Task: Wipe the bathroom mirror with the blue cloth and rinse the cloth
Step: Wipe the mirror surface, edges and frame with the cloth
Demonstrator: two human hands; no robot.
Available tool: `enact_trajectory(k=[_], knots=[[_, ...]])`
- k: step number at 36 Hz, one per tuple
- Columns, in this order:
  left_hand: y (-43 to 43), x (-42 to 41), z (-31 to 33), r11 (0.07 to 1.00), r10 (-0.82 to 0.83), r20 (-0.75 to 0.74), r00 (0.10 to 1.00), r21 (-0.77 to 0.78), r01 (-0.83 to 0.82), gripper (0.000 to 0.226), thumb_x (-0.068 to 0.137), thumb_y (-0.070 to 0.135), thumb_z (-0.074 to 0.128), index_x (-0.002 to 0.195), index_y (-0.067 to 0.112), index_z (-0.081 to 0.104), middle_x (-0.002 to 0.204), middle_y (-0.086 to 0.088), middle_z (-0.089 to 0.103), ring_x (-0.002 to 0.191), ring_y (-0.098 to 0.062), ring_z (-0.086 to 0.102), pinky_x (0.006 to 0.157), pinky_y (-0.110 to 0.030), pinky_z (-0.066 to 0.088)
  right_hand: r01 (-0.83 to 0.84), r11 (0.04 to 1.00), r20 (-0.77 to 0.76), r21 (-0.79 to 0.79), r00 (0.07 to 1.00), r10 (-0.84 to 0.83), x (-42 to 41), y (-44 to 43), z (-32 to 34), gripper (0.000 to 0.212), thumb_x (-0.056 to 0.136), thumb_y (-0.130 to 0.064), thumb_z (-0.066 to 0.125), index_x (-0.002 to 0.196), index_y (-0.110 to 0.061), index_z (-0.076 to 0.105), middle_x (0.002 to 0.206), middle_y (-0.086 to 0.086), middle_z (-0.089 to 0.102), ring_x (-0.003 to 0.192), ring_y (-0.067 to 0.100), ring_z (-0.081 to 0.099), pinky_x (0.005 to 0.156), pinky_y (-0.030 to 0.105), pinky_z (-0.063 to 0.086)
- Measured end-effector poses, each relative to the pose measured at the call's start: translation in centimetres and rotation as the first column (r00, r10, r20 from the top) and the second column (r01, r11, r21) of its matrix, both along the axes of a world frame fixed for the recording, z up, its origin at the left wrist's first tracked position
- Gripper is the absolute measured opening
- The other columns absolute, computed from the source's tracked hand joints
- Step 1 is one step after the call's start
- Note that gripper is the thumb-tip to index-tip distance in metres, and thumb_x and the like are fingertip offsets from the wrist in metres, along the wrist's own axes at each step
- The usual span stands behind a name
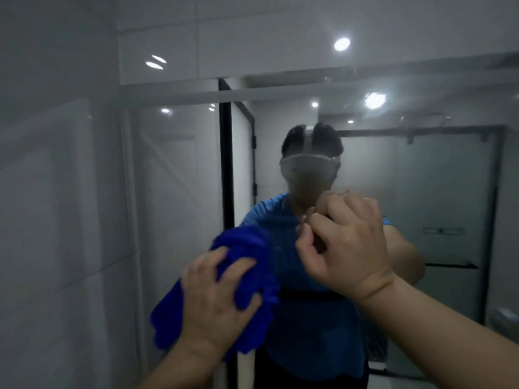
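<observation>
The bathroom mirror (421, 192) fills the middle and right of the head view, hazy and streaked. My left hand (216, 299) presses a bunched blue cloth (247, 248) flat against the glass at the lower left of the mirror. My right hand (345, 242) is raised in front of the mirror at centre, fingers curled into a loose fist with fingertips near or touching the glass. Nothing shows inside it. The mirror reflects a person in a blue shirt wearing a headset.
A white tiled wall (56, 192) runs along the left, meeting the mirror's left edge. White wall panels (252, 37) sit above the mirror. The reflection shows a black-framed door and a frosted glass shower screen behind me.
</observation>
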State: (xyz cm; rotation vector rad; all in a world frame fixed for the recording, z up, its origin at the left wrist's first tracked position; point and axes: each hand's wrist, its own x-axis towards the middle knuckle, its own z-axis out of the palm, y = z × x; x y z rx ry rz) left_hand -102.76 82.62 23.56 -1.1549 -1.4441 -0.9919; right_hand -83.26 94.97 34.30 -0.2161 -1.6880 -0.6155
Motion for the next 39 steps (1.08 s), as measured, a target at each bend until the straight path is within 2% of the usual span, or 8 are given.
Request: enact_trajectory(k=[4, 7, 10, 16, 21, 25, 30, 39], knots=[[-0.9, -0.7, 2.0, 0.963, -0.036, 0.399, 0.916, 0.259, -0.076, 0.047, 0.089, 0.036, 0.057, 0.132, 0.018, 0.052, 0.132, -0.022, 0.049, 0.117, -0.04, 0.048, 0.104, -0.056, 0.038, 0.099, 0.995, 0.062, -0.01, 0.993, -0.099, -0.1, -0.3, -0.1, 0.022, 0.089, -0.034, 0.065, 0.079, -0.014, 0.068, 0.095, 0.009, 0.065, 0.089, 0.034, 0.058, 0.081, 0.046, 0.038], [0.1, 1.9, 7.4, 0.894, -0.183, 0.522, 0.833, 0.441, -0.08, 0.047, 0.099, 0.033, 0.059, 0.142, 0.014, 0.051, 0.14, -0.022, 0.048, 0.127, -0.04, 0.046, 0.11, -0.044, 0.033, 0.108, 0.994, 0.079, -0.031, 0.991, -0.105, 0.1, -0.7, 0.1, 0.022, 0.089, -0.034, 0.064, 0.079, -0.014, 0.066, 0.094, 0.009, 0.063, 0.089, 0.033, 0.057, 0.079, 0.046, 0.038], [1.8, 4.8, 13.7, 0.873, -0.248, 0.445, 0.86, 0.488, -0.001, 0.05, 0.101, 0.041, 0.056, 0.145, 0.018, 0.05, 0.144, -0.015, 0.048, 0.132, -0.033, 0.047, 0.109, -0.031, 0.028, 0.104, 0.994, 0.08, -0.034, 0.992, -0.101, 0.3, -0.9, 0.2, 0.021, 0.087, -0.034, 0.065, 0.079, -0.014, 0.066, 0.093, 0.009, 0.062, 0.088, 0.033, 0.057, 0.079, 0.045, 0.037], [4.7, 9.5, 22.8, 0.963, -0.105, 0.056, 0.993, 0.254, 0.088, 0.049, 0.092, 0.051, 0.057, 0.136, 0.03, 0.058, 0.137, -0.005, 0.054, 0.126, -0.027, 0.051, 0.105, -0.047, 0.045, 0.067, 0.998, 0.023, -0.015, 0.998, -0.066, 0.2, -0.7, 0.2, 0.018, 0.083, -0.031, 0.068, 0.074, -0.015, 0.066, 0.086, 0.008, 0.061, 0.087, 0.033, 0.057, 0.078, 0.044, 0.039], [6.0, 13.2, 21.2, 0.947, -0.317, -0.165, 0.934, -0.01, 0.32, 0.049, 0.095, 0.045, 0.06, 0.138, 0.022, 0.061, 0.13, -0.008, 0.058, 0.117, -0.029, 0.055, 0.1, -0.049, 0.046, 0.156, 0.985, 0.098, -0.07, 0.984, -0.149, 0.4, -0.7, 0.1, 0.027, 0.077, -0.04, 0.065, 0.083, -0.018, 0.078, 0.075, 0.012, 0.069, 0.074, 0.036, 0.06, 0.079, 0.043, 0.043], [5.3, 14.0, 18.8, 0.926, -0.378, -0.28, 0.883, -0.14, 0.352, 0.048, 0.095, 0.042, 0.062, 0.136, 0.016, 0.063, 0.125, -0.011, 0.061, 0.113, -0.032, 0.058, 0.097, -0.05, 0.048, 0.242, 0.962, 0.25, -0.13, 0.946, -0.204, 0.7, -1.3, 0.3, 0.052, 0.083, -0.048, 0.05, 0.105, -0.013, 0.08, 0.089, 0.02, 0.077, 0.074, 0.043, 0.07, 0.068, 0.044, 0.053], [3.4, 8.4, 17.4, 0.938, -0.347, -0.162, 0.924, -0.06, 0.342, 0.05, 0.093, 0.039, 0.069, 0.137, 0.015, 0.062, 0.125, -0.013, 0.056, 0.112, -0.024, 0.057, 0.096, -0.039, 0.052, -0.009, 1.0, 0.208, 0.018, 0.978, 0.005, 0.8, -0.6, -0.1, 0.02, 0.078, -0.033, 0.066, 0.065, -0.019, 0.071, 0.067, 0.006, 0.064, 0.07, 0.034, 0.062, 0.08, 0.044, 0.045], [-0.5, -2.5, 8.9, 0.936, -0.153, 0.085, 0.985, 0.332, 0.117, 0.037, 0.098, 0.024, 0.062, 0.131, 0.008, 0.057, 0.122, -0.025, 0.059, 0.114, -0.033, 0.055, 0.106, -0.026, 0.04, 0.003, 0.996, 0.132, 0.089, 0.991, -0.015, 0.1, -0.1, -0.1, 0.021, 0.087, -0.027, 0.064, 0.073, -0.012, 0.065, 0.081, 0.01, 0.06, 0.083, 0.034, 0.059, 0.074, 0.044, 0.037]])
